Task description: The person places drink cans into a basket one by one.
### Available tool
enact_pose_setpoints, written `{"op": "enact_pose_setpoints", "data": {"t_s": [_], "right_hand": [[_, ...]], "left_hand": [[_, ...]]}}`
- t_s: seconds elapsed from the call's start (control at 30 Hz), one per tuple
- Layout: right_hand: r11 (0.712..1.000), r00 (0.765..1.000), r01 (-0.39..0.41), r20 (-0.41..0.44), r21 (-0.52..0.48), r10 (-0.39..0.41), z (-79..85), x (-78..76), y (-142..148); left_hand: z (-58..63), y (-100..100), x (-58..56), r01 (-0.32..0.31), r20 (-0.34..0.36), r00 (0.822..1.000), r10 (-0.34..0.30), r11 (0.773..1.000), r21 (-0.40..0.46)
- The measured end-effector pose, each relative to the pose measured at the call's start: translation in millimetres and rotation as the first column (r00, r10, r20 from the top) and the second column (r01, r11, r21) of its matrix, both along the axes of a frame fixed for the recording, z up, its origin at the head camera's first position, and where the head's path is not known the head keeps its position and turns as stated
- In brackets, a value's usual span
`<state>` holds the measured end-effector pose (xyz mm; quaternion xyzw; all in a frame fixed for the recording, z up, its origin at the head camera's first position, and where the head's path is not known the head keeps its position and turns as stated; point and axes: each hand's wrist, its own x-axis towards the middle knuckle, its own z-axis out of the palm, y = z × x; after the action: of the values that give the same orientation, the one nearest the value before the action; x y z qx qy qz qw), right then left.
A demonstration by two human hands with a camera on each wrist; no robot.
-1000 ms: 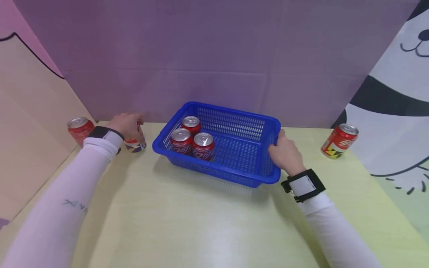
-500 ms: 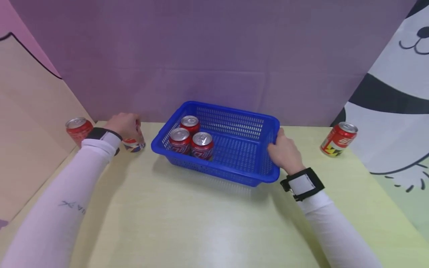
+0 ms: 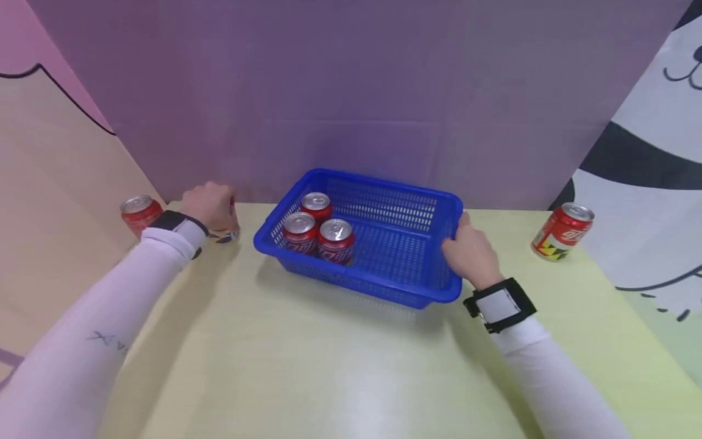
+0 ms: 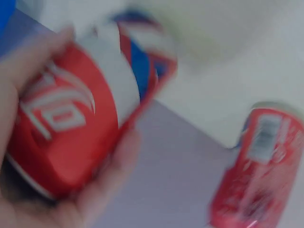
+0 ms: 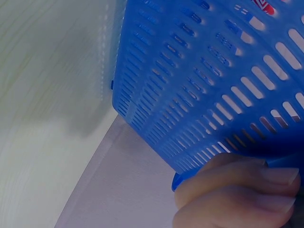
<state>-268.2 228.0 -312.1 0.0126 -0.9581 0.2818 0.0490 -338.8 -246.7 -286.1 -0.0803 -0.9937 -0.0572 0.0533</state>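
My left hand (image 3: 208,204) grips a red, white and blue drink can (image 4: 71,114), fingers curled round its sides. In the head view the hand hides most of that can. Another red can (image 3: 141,213) stands just left of this hand, partly behind the wrist. My right hand (image 3: 473,251) grips the right rim of a blue plastic basket (image 3: 373,289), with curled fingers (image 5: 237,180) over the edge in the right wrist view. Three red cans, a back one (image 3: 316,207), a left one (image 3: 299,233) and a front one (image 3: 336,241), stand upright in the basket's left end.
A red and yellow can (image 3: 563,231) stands on the pale wooden table (image 3: 329,366), right of the basket. A purple panel (image 3: 351,91) rises behind the table. Printed walls flank both sides.
My left hand has risen slightly, and the can in it has come up with it. The right hand keeps its grip on the basket. The head view has shifted a little.
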Motion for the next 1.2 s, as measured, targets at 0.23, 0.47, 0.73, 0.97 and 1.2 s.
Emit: {"op": "enact_pose_setpoints", "data": {"t_s": [0.23, 0.47, 0.73, 0.97, 1.2], "right_hand": [[1.000, 1.000, 0.000, 0.006, -0.007, 0.000, -2.7, 0.3, -1.4], [1.000, 1.000, 0.016, 0.004, -0.005, -0.016, -3.1, 2.4, 3.0], [1.000, 1.000, 0.028, 0.001, -0.003, -0.028, -7.0, 4.0, 5.3], [1.000, 1.000, 0.016, -0.016, -0.009, -0.016, -6.6, 4.4, -3.2], [1.000, 1.000, 0.016, -0.011, -0.005, -0.016, -6.5, 3.9, -11.7]], "left_hand": [[61.4, 34.0, 16.5, 0.031, -0.233, 0.972, -0.034, 0.999, -0.014], [101.5, 100.9, 22.6, 0.251, -0.220, 0.944, -0.246, 0.968, -0.007], [89.9, 181.1, 13.9, 0.439, -0.135, 0.889, -0.438, 0.898, -0.023], [68.4, 221.8, 0.0, 0.465, -0.007, 0.885, -0.466, 0.884, -0.049], [44.6, 225.9, -11.2, 0.415, 0.133, 0.903, -0.408, 0.909, -0.031]]}}
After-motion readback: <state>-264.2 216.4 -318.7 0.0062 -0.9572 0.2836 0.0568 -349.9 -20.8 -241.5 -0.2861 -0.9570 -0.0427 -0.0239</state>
